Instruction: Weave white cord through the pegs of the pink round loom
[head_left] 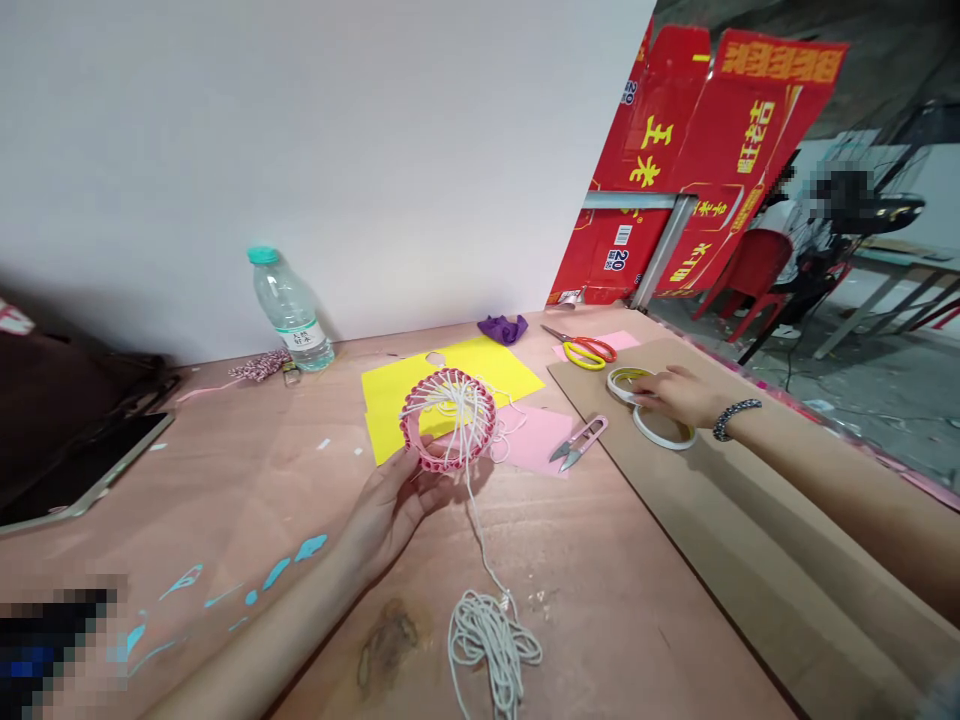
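My left hand [405, 495] grips the lower left rim of a pink ring [448, 420] wrapped in cord, with white strands strung across its middle. From the ring a white cord [480, 530] runs down to a loose bundle of cord [493, 645] on the table. Over on the right, my right hand [679, 395] has its fingers on a roll of white tape [621, 387]; whether it grips the roll I cannot tell. A second white tape roll [664, 436] lies just below that hand. Thread snips [579, 443] rest between the two hands.
Yellow paper [375, 400] and pink paper [536, 440] lie beneath and beside the ring. Scissors [589, 350], a purple cloth [502, 328] and a water bottle [291, 310] are near the wall. A brown board [697, 540] covers the table's right side; a tablet [82, 470] lies left.
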